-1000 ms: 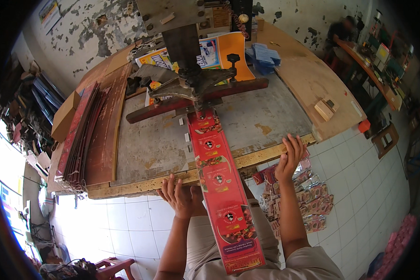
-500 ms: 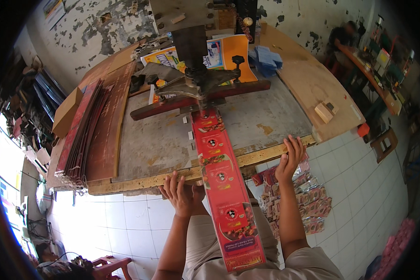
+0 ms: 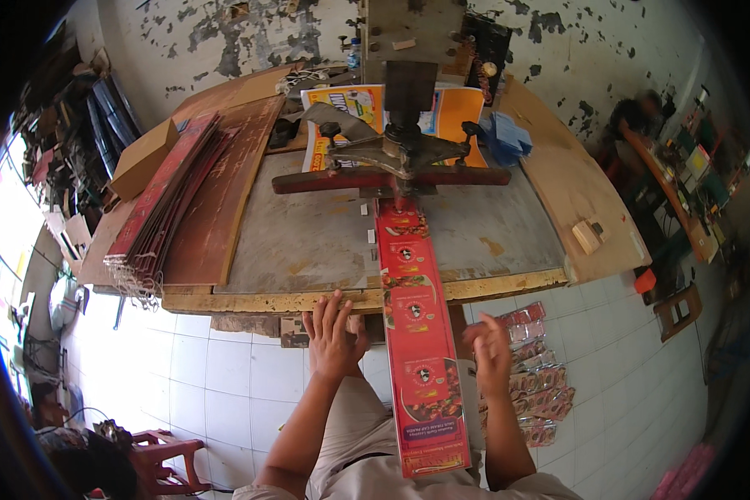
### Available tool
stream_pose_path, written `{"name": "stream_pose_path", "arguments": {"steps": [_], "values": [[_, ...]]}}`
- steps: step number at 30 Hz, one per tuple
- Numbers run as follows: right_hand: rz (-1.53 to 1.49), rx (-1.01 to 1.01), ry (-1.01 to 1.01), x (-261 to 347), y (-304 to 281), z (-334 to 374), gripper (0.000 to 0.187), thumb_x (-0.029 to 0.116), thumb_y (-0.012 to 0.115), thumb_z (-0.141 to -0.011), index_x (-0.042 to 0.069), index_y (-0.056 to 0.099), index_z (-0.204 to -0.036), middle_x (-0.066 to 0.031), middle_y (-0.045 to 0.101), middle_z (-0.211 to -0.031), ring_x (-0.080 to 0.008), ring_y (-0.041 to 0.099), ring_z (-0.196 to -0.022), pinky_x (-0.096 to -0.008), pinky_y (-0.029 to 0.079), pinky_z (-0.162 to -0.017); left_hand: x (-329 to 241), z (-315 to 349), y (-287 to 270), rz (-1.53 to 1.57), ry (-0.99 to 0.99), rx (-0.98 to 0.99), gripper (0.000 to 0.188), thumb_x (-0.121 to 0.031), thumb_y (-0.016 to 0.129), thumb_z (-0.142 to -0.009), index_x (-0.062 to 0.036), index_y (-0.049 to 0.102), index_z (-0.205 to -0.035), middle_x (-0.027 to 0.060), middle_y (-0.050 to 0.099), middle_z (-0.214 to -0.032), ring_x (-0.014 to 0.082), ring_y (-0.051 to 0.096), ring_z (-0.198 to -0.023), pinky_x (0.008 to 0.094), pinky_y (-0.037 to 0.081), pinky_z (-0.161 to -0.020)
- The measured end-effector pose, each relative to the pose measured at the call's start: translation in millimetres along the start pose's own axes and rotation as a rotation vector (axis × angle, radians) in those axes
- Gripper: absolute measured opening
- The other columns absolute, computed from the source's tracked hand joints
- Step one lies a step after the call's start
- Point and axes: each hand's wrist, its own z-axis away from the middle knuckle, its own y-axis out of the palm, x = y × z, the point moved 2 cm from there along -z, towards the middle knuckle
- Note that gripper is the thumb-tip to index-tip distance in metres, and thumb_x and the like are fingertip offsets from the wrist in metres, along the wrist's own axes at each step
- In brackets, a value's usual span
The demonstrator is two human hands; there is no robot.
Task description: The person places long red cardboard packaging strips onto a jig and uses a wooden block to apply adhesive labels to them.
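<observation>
A long red printed packaging strip (image 3: 419, 346) runs from beneath the dark metal crossbar (image 3: 462, 177) of a press, across the wooden table edge and down over my lap. Left of it, my left hand (image 3: 332, 340) is open, its spread fingertips at the table's front edge (image 3: 250, 302). My right hand (image 3: 490, 357) is off the edge, just right of the strip and apart from it. Its fingers are loosely bent and apart, slightly blurred, with nothing seen in them. Under the press head, the strip's far end is hidden.
A stack of long reddish strips (image 3: 165, 196) and a cardboard box (image 3: 144, 158) lie on the left. A wooden block (image 3: 587, 237) and blue pieces (image 3: 508, 137) are on the right. Printed packets (image 3: 542, 383) cover part of the tiled floor. A person (image 3: 637, 112) sits far right.
My right hand has left the table edge and come down and left, beside the strip. The left hand stays at the edge. The whole view has tilted and shifted.
</observation>
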Motion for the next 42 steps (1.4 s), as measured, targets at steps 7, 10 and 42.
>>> {"name": "stream_pose_path", "arguments": {"steps": [7, 10, 42], "values": [[-0.505, 0.31, 0.443, 31.7, 17.9, 46.2, 0.076, 0.015, 0.065, -0.109, 0.0, 0.025, -0.172, -0.0007, 0.068, -0.101, -0.0069, 0.061, -0.095, -0.0248, 0.047, -0.088, -6.7, -3.9, -7.2, 0.065, -0.019, 0.013, 0.068, -0.017, 0.074, -0.088, -0.0106, 0.055, -0.154, 0.0126, 0.053, -0.164, 0.0397, 0.039, -0.159, 0.062, 0.012, -0.133], [-0.518, 0.258, 0.362, 40.7, 17.7, 51.3, 0.073, 0.001, 0.062, -0.108, 0.002, 0.029, -0.172, -0.0042, 0.074, -0.107, -0.0064, 0.066, -0.098, -0.0235, 0.05, -0.091, -9.8, -7.8, -11.7, 0.081, -0.031, 0.04, 0.067, -0.018, 0.073, -0.089, -0.0097, 0.055, -0.153, 0.0125, 0.052, -0.164, 0.0392, 0.039, -0.158, 0.0618, 0.012, -0.133], [-0.307, 0.214, 0.172, 41.9, 53.5, -42.3, 0.058, 0.007, 0.066, -0.11, -0.003, 0.047, -0.163, 0.0026, 0.065, -0.093, -0.002, 0.055, -0.083, -0.0199, 0.045, -0.078, -35.0, -115.6, -42.7, 0.184, 0.172, 0.376, 0.057, -0.042, 0.074, -0.097, -0.0092, 0.069, -0.142, 0.0066, 0.062, -0.158, 0.0314, 0.056, -0.147, 0.056, 0.04, -0.121]]}}
